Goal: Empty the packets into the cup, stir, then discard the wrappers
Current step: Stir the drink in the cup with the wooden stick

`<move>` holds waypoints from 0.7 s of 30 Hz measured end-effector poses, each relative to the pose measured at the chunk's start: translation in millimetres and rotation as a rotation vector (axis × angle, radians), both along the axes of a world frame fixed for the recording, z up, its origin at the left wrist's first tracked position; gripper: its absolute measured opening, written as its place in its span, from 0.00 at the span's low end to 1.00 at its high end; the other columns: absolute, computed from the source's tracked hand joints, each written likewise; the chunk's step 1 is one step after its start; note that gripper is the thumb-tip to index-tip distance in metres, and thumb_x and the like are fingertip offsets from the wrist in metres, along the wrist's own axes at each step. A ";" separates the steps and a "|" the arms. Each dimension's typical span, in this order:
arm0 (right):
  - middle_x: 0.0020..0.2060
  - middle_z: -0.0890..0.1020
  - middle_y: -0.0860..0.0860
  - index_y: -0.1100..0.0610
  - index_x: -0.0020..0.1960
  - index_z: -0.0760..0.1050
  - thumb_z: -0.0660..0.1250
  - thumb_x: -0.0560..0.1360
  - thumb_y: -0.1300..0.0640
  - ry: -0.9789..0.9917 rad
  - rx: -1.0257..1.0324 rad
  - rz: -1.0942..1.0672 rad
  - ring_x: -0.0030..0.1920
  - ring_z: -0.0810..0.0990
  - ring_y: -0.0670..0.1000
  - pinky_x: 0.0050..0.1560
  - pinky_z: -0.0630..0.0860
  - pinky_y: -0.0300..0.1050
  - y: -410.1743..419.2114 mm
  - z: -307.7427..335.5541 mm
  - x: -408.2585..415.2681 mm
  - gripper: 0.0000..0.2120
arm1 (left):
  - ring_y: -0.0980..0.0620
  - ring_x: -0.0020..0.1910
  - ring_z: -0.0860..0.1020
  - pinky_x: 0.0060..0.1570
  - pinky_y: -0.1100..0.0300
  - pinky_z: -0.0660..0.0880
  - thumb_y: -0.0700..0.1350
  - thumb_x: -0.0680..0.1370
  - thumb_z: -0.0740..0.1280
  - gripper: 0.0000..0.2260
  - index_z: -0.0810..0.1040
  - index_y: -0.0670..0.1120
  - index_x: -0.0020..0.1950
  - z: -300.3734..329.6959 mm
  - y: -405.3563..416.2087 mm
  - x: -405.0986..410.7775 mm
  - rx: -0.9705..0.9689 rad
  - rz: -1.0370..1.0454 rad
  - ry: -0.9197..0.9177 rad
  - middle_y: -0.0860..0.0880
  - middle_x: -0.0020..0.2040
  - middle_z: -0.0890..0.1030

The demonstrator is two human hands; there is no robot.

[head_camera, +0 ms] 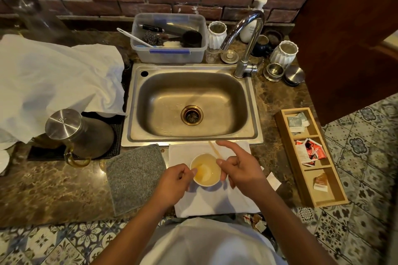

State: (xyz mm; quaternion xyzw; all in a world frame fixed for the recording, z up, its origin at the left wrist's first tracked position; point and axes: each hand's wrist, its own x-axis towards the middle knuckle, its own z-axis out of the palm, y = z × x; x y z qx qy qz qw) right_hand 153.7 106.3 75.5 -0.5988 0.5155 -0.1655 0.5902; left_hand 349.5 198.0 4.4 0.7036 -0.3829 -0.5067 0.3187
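A white paper cup (205, 170) with pale yellow liquid stands on a white cloth (215, 202) in front of the sink. My left hand (172, 183) grips the cup's left side. My right hand (239, 168) is at the cup's right rim and pinches a thin wooden stir stick (214, 149), which slants up and away towards the sink; the index finger points out. A white wrapper (273, 180) lies on the counter just right of my right hand. Torn wrappers (256, 220) lie on the floor below the counter edge.
A steel sink (191, 101) with a tap (245, 45) lies behind the cup. A wooden packet tray (310, 157) is at the right, a grey cloth (135, 176) and a steel kettle (75, 133) at the left, a plastic tub (170, 37) and jars at the back.
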 end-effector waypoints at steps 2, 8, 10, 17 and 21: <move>0.29 0.82 0.51 0.49 0.57 0.80 0.69 0.80 0.58 -0.016 -0.035 -0.025 0.30 0.79 0.44 0.35 0.75 0.43 0.1 0.4 0.1 0.08 | 0.58 0.23 0.72 0.30 0.57 0.71 0.52 0.80 0.68 0.17 0.77 0.44 0.36 0.9 -0.4 -0.9 0.006 0.005 0.001 0.51 0.26 0.78; 0.58 0.86 0.50 0.53 0.65 0.77 0.74 0.73 0.60 -0.238 0.244 0.098 0.60 0.83 0.51 0.55 0.82 0.44 -3.0 13.7 -6.5 0.21 | 0.57 0.23 0.71 0.29 0.56 0.71 0.53 0.80 0.68 0.17 0.76 0.45 0.35 0.9 -2.6 -2.4 0.037 0.013 -0.016 0.51 0.26 0.78; 0.64 0.83 0.46 0.51 0.71 0.73 0.72 0.73 0.58 -0.274 0.300 0.175 0.66 0.80 0.47 0.62 0.79 0.43 -2.2 18.7 -10.3 0.26 | 0.56 0.23 0.72 0.29 0.56 0.71 0.52 0.81 0.68 0.17 0.76 0.45 0.35 1.3 -2.7 -2.1 0.039 0.015 -0.009 0.50 0.26 0.78; 0.67 0.81 0.51 0.53 0.72 0.74 0.74 0.71 0.39 -0.354 0.338 0.229 0.69 0.78 0.54 0.71 0.74 0.54 1.9 20.1 -16.3 0.33 | 0.57 0.22 0.72 0.28 0.59 0.70 0.50 0.81 0.68 0.17 0.77 0.44 0.35 2.5 -2.8 -4.0 0.053 0.025 -0.016 0.50 0.26 0.78; 0.61 0.84 0.59 0.57 0.66 0.79 0.63 0.75 0.31 -0.400 0.356 0.162 0.62 0.82 0.62 0.64 0.79 0.57 5.7 16.0 -17.0 0.34 | 0.57 0.21 0.70 0.28 0.59 0.69 0.48 0.81 0.68 0.17 0.76 0.41 0.35 0.1 -2.1 -4.8 0.058 0.041 -0.006 0.49 0.25 0.78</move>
